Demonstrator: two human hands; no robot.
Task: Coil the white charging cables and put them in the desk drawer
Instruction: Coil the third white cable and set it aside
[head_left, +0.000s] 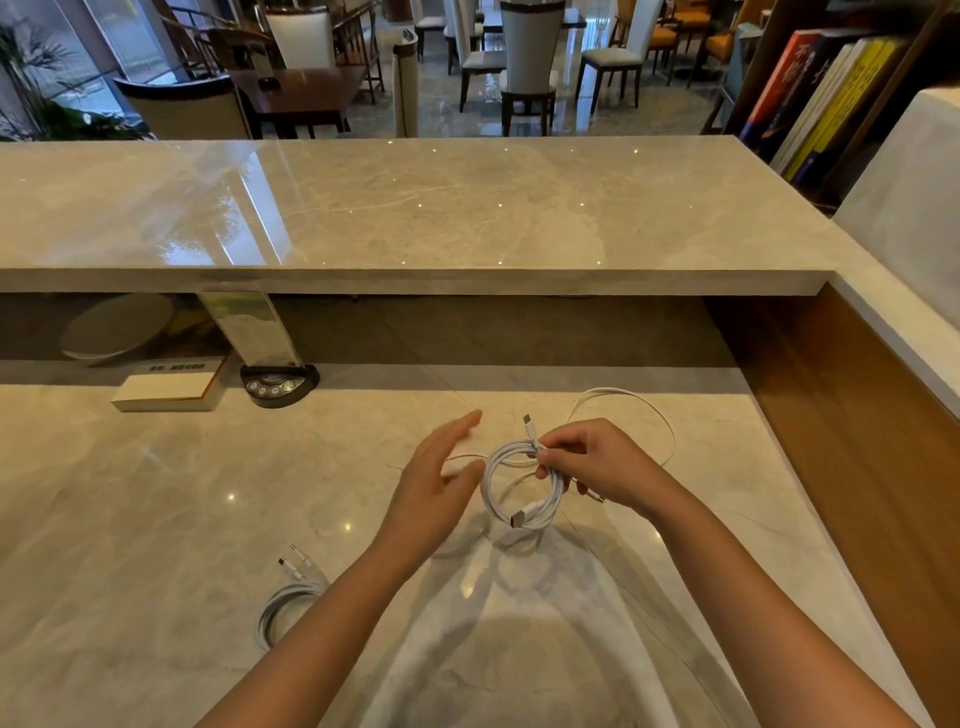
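My right hand (597, 467) pinches a white charging cable (506, 493) wound into a coil of several loops, held just above the marble desk (156, 519). One plug sticks up above my fingers and another hangs at the coil's bottom. The cable's loose tail arcs away behind my right hand. My left hand (436, 478) hovers with straight fingers just left of the coil and holds nothing. A second coiled white cable (283, 608) lies on the desk at the lower left, partly hidden by my left forearm. No drawer is in view.
A raised marble counter (415, 208) runs across the back, a wooden side wall (857, 441) stands at the right. Under the counter sit a white box (161, 392), a dark button device (278, 384) with an acrylic stand, and a pale round dish (114, 325).
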